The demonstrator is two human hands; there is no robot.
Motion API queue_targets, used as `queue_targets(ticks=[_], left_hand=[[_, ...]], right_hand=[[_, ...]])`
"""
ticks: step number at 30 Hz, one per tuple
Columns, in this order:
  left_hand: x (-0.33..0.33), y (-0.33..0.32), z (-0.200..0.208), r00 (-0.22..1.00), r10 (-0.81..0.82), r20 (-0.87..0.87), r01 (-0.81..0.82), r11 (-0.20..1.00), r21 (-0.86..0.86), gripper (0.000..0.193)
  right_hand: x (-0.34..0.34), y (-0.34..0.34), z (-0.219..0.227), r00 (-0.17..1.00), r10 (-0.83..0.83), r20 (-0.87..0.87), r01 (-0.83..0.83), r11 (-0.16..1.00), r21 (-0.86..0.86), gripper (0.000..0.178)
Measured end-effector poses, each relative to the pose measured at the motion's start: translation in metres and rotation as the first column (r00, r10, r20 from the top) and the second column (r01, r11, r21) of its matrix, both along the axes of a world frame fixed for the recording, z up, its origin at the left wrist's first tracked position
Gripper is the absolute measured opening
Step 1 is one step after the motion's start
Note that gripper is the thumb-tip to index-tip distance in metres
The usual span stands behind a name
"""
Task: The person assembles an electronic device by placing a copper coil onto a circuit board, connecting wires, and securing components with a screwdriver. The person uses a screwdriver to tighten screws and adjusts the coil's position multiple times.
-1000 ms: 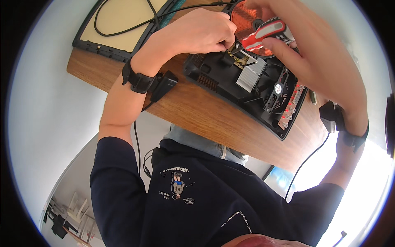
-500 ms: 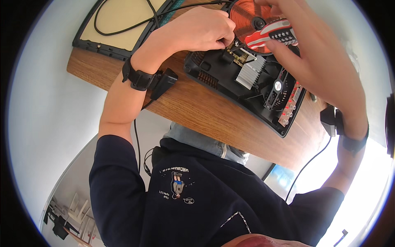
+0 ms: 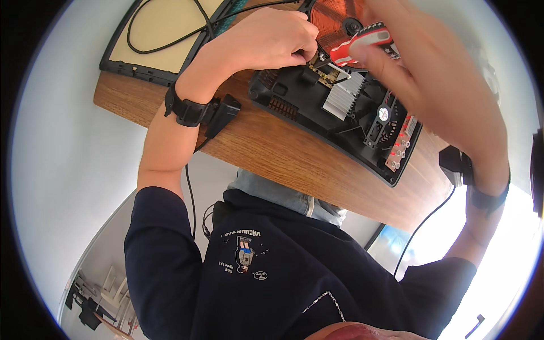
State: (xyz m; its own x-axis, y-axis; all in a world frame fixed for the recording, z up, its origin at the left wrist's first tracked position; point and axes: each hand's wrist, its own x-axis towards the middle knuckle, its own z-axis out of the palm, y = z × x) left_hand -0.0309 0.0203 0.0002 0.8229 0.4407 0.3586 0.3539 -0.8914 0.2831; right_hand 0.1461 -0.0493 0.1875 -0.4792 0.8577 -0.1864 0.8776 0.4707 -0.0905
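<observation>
My right hand (image 3: 430,73), blurred, is wrapped round the chunky red, white and black handle of what looks like a screwdriver (image 3: 371,39). It is tilted over the copper coil (image 3: 340,22) of an opened induction cooker; I cannot make out its shaft. My left hand (image 3: 277,37) is closed in a pinch beside the coil's left edge, above the circuit board (image 3: 322,75). Whatever its fingertips hold is hidden. Below the tool, a silver finned heat sink (image 3: 344,96) sits in the black housing (image 3: 306,110).
A fan (image 3: 383,116) and a control strip (image 3: 402,144) with red parts lie in the housing's right end. At the far left of the wooden table (image 3: 272,150) is a cream, black-framed panel (image 3: 164,34), crossed by a black cable (image 3: 170,42).
My right hand has turned the tool's handle and shifted it slightly left and up. My left hand, still pinched, and the cooker have moved slightly left in view.
</observation>
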Motion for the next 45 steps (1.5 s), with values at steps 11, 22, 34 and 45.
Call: queue_targets(ticks=[11, 22, 34, 45], left_hand=[[0.004, 0.000, 0.028, 0.996, -0.041, -0.084, 0.035, 0.997, -0.074, 0.010], [0.012, 0.002, 0.031, 0.994, -0.051, -0.093, 0.046, 0.998, -0.052, 0.012], [0.002, -0.004, 0.006, 0.995, 0.094, -0.041, -0.095, 0.995, -0.027, 0.010], [0.006, -0.005, 0.007, 0.997, 0.070, -0.040, -0.070, 0.998, -0.002, 0.011]], right_hand=[[0.040, 0.020, -0.029, 0.910, 0.319, -0.264, -0.324, 0.946, 0.025, 0.048], [0.010, -0.017, 0.031, 0.991, 0.130, 0.024, -0.129, 0.991, -0.044, 0.036], [0.007, 0.013, -0.004, 0.998, 0.035, 0.049, -0.035, 0.999, -0.001, 0.035], [0.028, 0.004, -0.003, 0.981, 0.187, -0.046, -0.181, 0.977, 0.113, 0.029]])
